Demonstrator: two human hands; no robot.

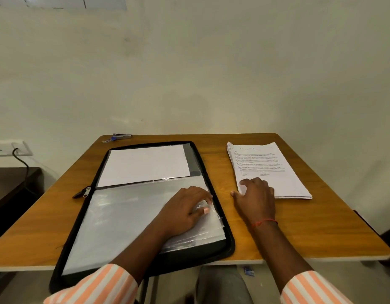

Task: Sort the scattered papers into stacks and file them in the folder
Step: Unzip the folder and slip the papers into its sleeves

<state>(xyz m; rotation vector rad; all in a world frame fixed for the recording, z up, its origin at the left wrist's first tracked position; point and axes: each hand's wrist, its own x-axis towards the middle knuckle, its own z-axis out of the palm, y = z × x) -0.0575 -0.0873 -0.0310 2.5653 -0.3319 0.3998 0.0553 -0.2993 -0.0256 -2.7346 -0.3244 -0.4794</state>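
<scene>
A black zip-edged folder [143,207] lies open on the wooden bench [288,233], a white sheet [143,164] in its far half. The left hand [183,212] rests on the clear plastic sleeves [115,218] of the near half, its fingers [206,210] pinching the sleeves' right edge. To the right, the stack of printed white papers [268,167] sits on the bench; the right hand [255,197] lies open, fingertips on the stack's near left corner.
</scene>
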